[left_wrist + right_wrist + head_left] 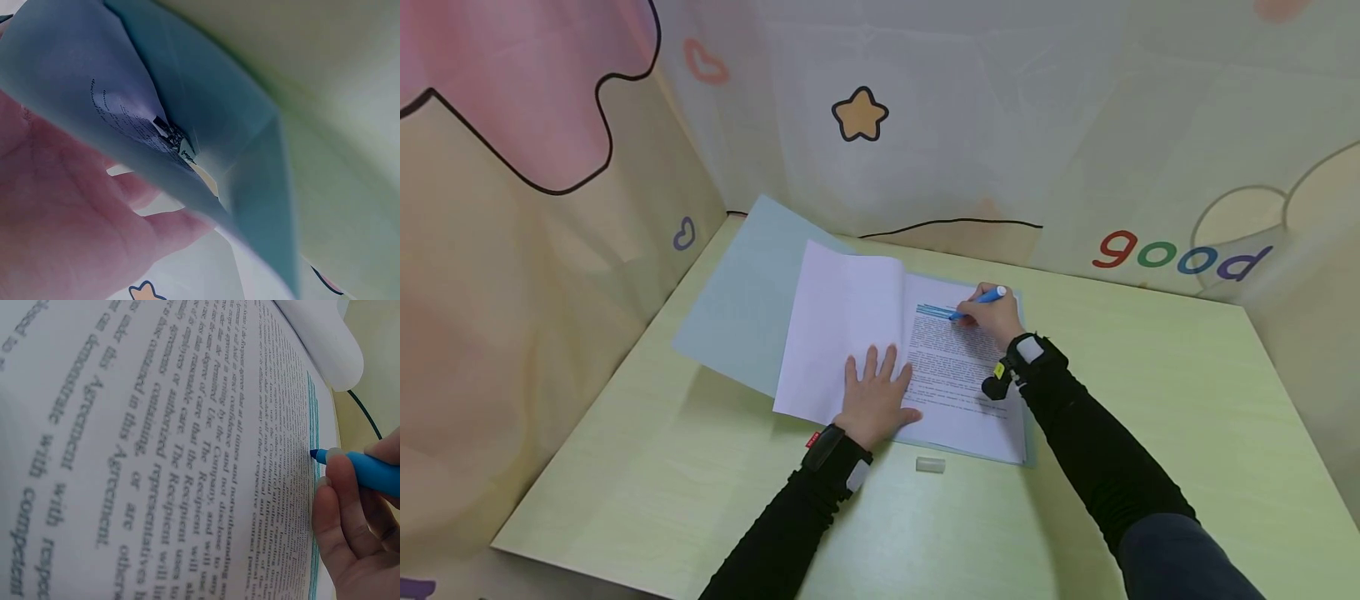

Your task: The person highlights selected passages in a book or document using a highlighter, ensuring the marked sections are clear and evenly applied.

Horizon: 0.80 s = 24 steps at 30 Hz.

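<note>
My right hand (996,320) grips a blue highlighter (991,295), its tip down on the upper lines of a printed page (970,427). Several blue strokes (936,312) cover the top lines there. In the right wrist view the highlighter (375,472) is pinched between thumb and fingers, with the dark tip at the edge of a stroke. My left hand (875,408) rests with fingers spread on the turned-back white sheets (842,325) by the fold. Beneath the sheets lies an opened light-blue folder (745,292). In the left wrist view, a bent sheet (56,69) partly hides that hand's fingers.
A small greyish-white block (930,465) lies on the pale wooden table (1150,400) just in front of the folder. Printed curtains (970,108) stand along the table's back and left edges. The folder's cover reaches towards the back left corner.
</note>
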Available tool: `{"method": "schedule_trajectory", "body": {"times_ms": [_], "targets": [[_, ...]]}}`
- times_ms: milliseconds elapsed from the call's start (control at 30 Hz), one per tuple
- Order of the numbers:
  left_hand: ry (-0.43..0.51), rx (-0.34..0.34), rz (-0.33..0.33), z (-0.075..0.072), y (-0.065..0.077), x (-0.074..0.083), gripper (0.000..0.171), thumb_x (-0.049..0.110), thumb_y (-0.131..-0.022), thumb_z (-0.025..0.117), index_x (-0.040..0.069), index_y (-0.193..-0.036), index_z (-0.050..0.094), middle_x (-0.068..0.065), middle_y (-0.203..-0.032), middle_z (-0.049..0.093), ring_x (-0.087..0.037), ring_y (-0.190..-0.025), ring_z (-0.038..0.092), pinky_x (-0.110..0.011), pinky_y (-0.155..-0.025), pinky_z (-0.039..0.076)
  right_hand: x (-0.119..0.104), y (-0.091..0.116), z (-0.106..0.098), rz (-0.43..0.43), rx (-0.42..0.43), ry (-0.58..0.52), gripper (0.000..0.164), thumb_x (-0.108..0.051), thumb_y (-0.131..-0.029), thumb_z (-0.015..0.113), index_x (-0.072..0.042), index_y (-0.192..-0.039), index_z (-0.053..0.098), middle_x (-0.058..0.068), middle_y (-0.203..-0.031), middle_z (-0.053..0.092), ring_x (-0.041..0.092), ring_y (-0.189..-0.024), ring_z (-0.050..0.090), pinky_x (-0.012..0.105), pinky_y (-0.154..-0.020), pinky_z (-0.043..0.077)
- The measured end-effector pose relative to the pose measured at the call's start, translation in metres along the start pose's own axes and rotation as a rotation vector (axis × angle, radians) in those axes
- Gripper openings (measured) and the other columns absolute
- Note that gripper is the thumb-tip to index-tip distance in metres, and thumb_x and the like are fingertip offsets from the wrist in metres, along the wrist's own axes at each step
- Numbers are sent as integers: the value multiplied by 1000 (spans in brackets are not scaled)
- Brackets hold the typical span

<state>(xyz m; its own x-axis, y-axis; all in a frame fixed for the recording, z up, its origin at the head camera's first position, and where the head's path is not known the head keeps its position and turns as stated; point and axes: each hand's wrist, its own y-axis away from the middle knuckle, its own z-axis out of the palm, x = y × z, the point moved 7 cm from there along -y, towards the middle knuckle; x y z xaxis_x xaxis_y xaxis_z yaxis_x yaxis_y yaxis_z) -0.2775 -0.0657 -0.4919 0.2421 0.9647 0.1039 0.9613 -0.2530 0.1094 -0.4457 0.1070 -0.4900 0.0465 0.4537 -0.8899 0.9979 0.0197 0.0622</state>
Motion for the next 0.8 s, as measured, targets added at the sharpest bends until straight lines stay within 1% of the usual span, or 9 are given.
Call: {"method": "schedule_trajectory", "body": {"times_ms": [233, 467, 700, 800], "targets": [[-3, -2, 0, 0, 0, 0, 74, 57, -83, 53, 19, -144, 35, -14, -155, 22, -38, -138, 13, -63, -110, 15, -1, 2, -3, -1, 2, 15, 20, -12, -78, 70, -2, -72, 55, 17, -81, 74, 21, -65, 69, 22, -56, 57], [13, -7, 0, -2, 1, 1, 73, 56, -83, 54, 19, -144, 35, -15, -155, 22, -38, -138, 13, -63, -110, 15, 0, 2, -3, -5, 4, 19, 19, -12, -78, 70, -2, -72, 55, 20, -84, 74, 22, -65, 70, 20, -56, 57], [20, 5, 0, -2, 1, 0, 73, 55, -83, 55, 18, -143, 37, -15, -155, 23, -38, -138, 13, -63, -109, 15, 1, 1, -5, -17, 3, 14, 19, -11, -78, 70, -2, -72, 54, 17, -80, 74, 20, -64, 70, 17, -55, 55], [19, 7, 1, -2, 1, 0, 74, 55, -83, 55, 18, -143, 36, -15, -155, 23, -38, -138, 13, -63, -110, 15, 2, 2, -7, -18, 14, 2, 19, -10, -77, 70, -1, -71, 54, 14, -77, 74, 22, -64, 70, 19, -55, 56]]}}
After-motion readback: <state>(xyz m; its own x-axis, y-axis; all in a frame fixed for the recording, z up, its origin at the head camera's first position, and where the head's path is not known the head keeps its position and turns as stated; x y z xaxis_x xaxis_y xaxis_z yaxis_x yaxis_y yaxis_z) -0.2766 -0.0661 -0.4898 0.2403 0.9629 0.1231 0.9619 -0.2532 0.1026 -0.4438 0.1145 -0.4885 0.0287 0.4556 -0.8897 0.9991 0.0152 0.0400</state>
